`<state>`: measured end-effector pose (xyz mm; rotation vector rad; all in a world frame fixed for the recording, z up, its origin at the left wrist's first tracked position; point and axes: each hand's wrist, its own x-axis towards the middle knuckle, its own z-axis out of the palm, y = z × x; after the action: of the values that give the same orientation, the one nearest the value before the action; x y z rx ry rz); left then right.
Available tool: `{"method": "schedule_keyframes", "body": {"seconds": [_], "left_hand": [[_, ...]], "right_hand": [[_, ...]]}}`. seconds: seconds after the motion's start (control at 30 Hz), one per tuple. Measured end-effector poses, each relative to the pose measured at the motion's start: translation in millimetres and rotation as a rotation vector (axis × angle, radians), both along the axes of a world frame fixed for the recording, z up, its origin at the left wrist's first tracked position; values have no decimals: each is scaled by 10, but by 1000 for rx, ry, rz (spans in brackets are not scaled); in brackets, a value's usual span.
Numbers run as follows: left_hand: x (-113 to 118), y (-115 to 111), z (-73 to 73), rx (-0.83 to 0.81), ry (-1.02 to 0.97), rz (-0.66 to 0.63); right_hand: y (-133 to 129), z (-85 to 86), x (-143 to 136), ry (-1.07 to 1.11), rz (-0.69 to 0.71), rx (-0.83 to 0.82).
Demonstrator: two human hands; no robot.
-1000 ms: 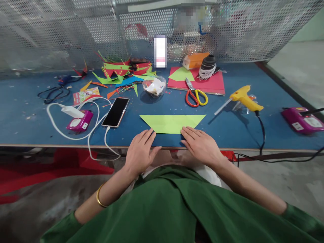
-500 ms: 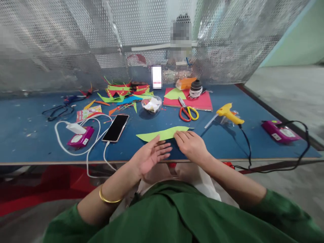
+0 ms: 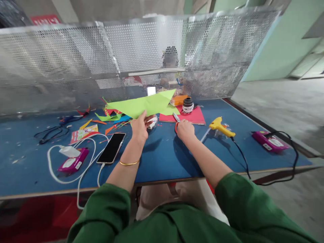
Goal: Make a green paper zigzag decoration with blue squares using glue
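Note:
A long lime-green paper piece (image 3: 149, 104) is raised above the table, pinched at its lower edge by my left hand (image 3: 140, 127). My right hand (image 3: 186, 131) is closed over the handles of the scissors (image 3: 176, 117), whose blades point away onto a red sheet (image 3: 197, 115). Another green piece (image 3: 170, 110) lies on that sheet. Behind my left fingers sits a clear bowl with white scraps (image 3: 152, 122), partly hidden. To the right of my right hand rests a yellow glue gun (image 3: 221, 127).
On the left are a phone (image 3: 111, 148), white cables, a purple power socket (image 3: 74, 161) and coloured paper scraps. A second purple socket (image 3: 269, 141) sits at the right. A perforated screen (image 3: 146, 44) stands behind, with a person beyond.
My left hand has taken hold of the green paper and lifted it off the table. My right hand has let go of the paper and moved forward onto the scissors. The view has tilted up.

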<state>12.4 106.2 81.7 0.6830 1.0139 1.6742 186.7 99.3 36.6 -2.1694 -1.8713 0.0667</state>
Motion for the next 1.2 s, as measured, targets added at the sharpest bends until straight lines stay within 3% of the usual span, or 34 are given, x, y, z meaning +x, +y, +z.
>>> {"method": "schedule_keyframes", "body": {"seconds": [0.2, 0.37, 0.57, 0.7, 0.9, 1.2], "left_hand": [[18, 51, -247, -87, 8, -77], [-13, 32, -258, -129, -60, -81], [4, 14, -269, -151, -206, -64], [87, -32, -295, -157, -283, -78], [223, -100, -372, -122, -274, -156], [280, -125, -475, -128, -180, -195]], "right_hand": [[313, -167, 74, 244, -104, -71], [362, -288, 144, 632, -124, -41], [235, -234, 43, 1262, -38, 170], [114, -134, -113, 1542, 70, 341], [-21, -109, -257, 1693, 165, 361], [-40, -65, -266, 1757, 61, 404]]}}
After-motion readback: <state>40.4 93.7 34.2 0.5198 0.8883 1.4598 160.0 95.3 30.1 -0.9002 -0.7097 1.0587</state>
